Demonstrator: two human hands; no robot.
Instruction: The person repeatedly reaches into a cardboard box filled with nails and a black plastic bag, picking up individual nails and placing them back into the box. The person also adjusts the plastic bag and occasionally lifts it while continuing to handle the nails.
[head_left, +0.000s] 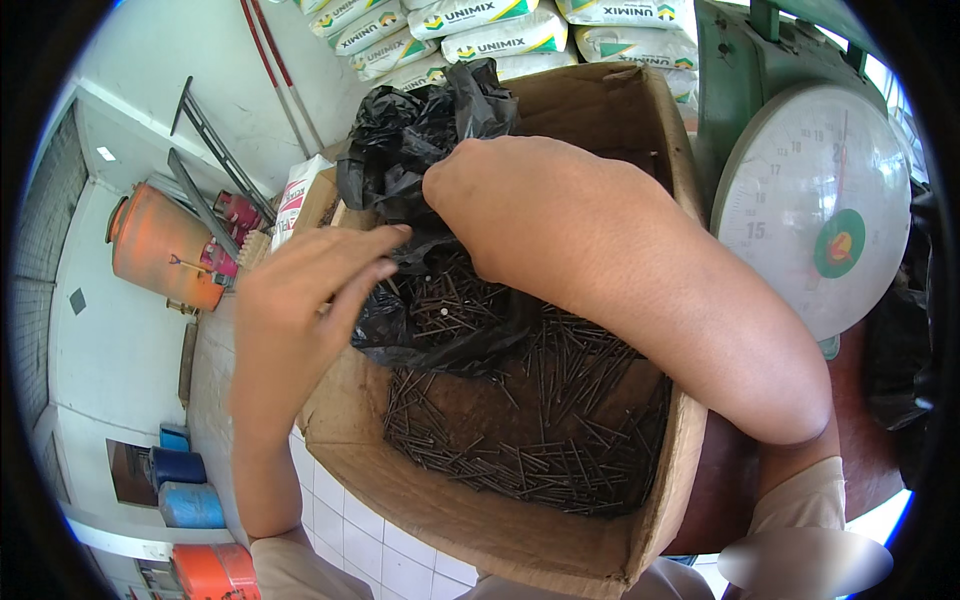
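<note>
A black plastic bag (427, 161) lies crumpled inside a cardboard box (352, 420), its mouth spread around a pile of nails (454, 304). My right hand (517, 195) is curled against the bag's upper part and appears to grip it; the fingertips are hidden behind the hand. At the left rim of the bag is my left hand (315, 285), slightly blurred. Its thumb and index finger are apart, with nothing seen between them. Loose dark nails (525, 465) cover much of the box bottom around the bag.
A dial scale (814, 210) stands close on the right, on a dark red surface (862, 427). Stacked white sacks (502, 45) rise behind the box. Farther left are an orange barrel (161, 247), pink gas cylinders (240, 210) and blue containers (191, 504).
</note>
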